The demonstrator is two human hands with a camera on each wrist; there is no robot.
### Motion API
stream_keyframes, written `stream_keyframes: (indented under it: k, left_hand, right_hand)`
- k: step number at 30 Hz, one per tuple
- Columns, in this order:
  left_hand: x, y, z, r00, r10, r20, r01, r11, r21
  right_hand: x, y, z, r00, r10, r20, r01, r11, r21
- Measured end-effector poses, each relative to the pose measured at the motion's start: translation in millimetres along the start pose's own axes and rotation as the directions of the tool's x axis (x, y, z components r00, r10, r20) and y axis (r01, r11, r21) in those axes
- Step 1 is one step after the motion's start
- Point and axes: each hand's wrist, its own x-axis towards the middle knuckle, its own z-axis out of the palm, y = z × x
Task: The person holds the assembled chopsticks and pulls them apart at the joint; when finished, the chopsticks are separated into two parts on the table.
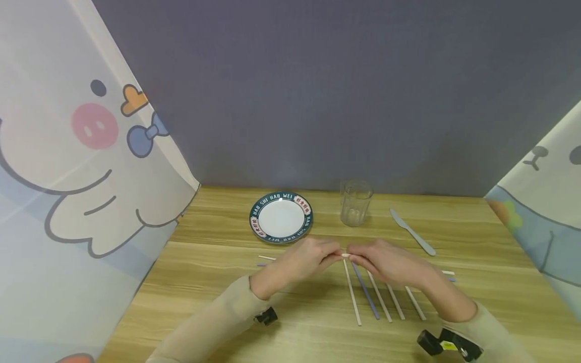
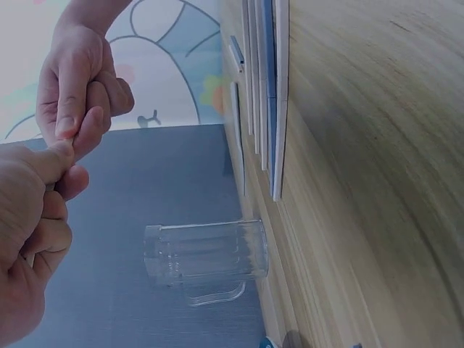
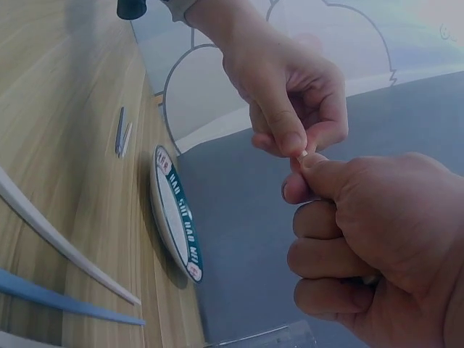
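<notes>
Above the table, the left hand [image 1: 308, 259] and right hand [image 1: 386, 259] meet, thumbs and fingertips nearly touching. Between them they pinch a thin white stick [image 1: 346, 255], mostly hidden inside the fingers. In the right wrist view a pale bit of the stick [image 3: 303, 155] shows at the fingertips, and the other fingers of both hands are curled in. Below the hands several white sticks [image 1: 378, 297] and a lavender stick [image 1: 365, 292] lie side by side on the table, their far ends partly covered by the right hand in the head view.
Behind the hands stand a blue-rimmed plate [image 1: 281, 239] and a clear glass mug [image 1: 355, 204]. A pale table knife [image 1: 412, 232] lies to the right. More short stick ends [image 1: 267, 258] show beyond the left forearm. A dark panel [image 1: 317, 101] closes off the wooden table's back edge.
</notes>
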Motion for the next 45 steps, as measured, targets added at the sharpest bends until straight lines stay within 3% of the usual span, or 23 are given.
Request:
stream_keyframes:
  k: [6, 15, 20, 30, 37, 45]
  left_hand:
    - [1.0, -5.7, -4.3, 0.998, -0.054, 0.014, 0.054, 0.999, -0.007]
    - [0.5, -4.6, -8.5, 0.999, -0.045, -0.016, 0.045, 0.999, -0.018]
    - [-0.9, -3.7, -11.3, 0.998, -0.048, -0.044, 0.049, 0.999, 0.012]
    - [-2.2, -5.2, -10.6, 0.999, 0.004, -0.053, -0.003, 1.0, 0.025]
    - [-0.9, -4.8, -9.0, 0.997, 0.018, -0.068, -0.015, 0.999, 0.042]
    - [-2.2, -3.3, -6.0, 0.998, 0.017, -0.068, -0.014, 0.999, 0.046]
  right_hand:
    - [8.8, 4, -6, 0.997, 0.058, 0.049, -0.057, 0.998, -0.013]
    - [13.0, 5, -15, 0.995, 0.041, 0.09, -0.041, 0.999, 0.0]
    - [16.1, 5, -14, 0.996, 0.03, 0.08, -0.031, 0.999, 0.009]
    - [12.6, 5, -12, 0.999, -0.014, 0.034, 0.014, 1.0, -0.013]
    - [9.3, 4, -10, 1.0, 0.014, 0.023, -0.014, 1.0, -0.021]
    - [6.6, 5, -7, 1.0, -0.015, 0.004, 0.015, 1.0, -0.028]
